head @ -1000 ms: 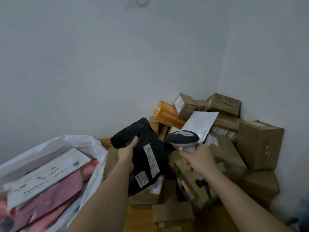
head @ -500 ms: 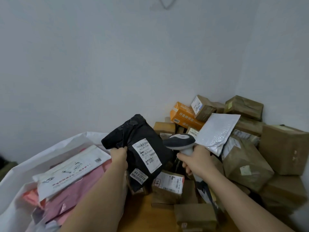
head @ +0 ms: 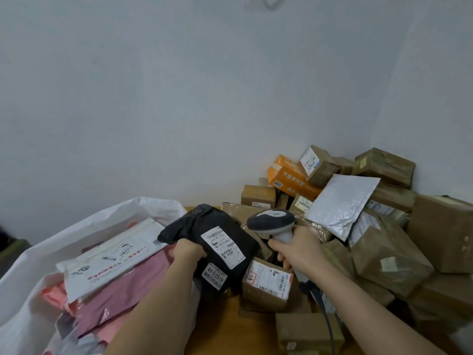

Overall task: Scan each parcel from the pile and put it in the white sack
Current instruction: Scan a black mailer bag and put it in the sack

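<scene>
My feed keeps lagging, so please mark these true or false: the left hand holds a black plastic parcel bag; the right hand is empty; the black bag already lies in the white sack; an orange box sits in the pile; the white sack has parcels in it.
1. The left hand holds the black plastic parcel bag: true.
2. The right hand is empty: false, it grips a grey handheld scanner.
3. The black bag lies in the white woven sack: false, it is held beside it.
4. An orange cardboard box sits in the pile: true.
5. The sack holds parcels: true.
</scene>
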